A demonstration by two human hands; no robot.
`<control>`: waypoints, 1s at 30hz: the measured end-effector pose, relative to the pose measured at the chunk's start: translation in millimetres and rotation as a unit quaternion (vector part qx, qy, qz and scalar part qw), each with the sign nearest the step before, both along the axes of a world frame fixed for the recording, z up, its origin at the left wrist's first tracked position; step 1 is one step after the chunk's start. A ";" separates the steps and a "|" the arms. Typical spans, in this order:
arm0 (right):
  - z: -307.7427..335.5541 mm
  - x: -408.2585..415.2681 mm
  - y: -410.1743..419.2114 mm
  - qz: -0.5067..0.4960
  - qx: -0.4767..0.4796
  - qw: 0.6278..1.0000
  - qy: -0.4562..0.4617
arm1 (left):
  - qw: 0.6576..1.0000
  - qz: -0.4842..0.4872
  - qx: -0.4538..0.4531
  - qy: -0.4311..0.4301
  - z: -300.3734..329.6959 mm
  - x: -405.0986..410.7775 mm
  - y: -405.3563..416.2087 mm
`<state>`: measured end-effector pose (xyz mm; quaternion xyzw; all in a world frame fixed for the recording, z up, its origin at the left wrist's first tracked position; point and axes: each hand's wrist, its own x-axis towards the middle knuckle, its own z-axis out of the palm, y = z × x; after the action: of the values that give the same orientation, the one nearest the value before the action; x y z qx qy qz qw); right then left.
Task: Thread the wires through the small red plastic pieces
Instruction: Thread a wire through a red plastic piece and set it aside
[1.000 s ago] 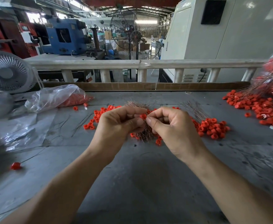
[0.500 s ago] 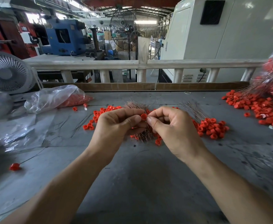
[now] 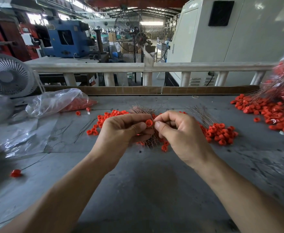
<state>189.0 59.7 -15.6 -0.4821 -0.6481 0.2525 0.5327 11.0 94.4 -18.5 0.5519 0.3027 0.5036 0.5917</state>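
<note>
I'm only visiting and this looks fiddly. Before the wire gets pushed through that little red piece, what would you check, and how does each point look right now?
1. Red piece held by left hand: ok, pinched at the fingertips.
2. Right hand pinching a wire: cannot tell, wire too thin to see.
3. Wire tip lined up with the hole: cannot tell.
4. Spare wires within reach: ok, a bundle lies behind the hands.
5. More loose red pieces nearby: ok, a pile sits beside the right hand.
</note>
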 end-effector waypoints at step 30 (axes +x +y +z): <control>-1.2 39.8 18.7 -0.168 -0.057 0.978 -0.107 | 0.994 0.004 -0.071 -0.089 1.5 -0.5 2.1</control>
<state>228.9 78.4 -16.8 -0.6376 -0.5961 0.1427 0.4666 10.5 96.5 -17.0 0.4608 0.2857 0.5301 0.6519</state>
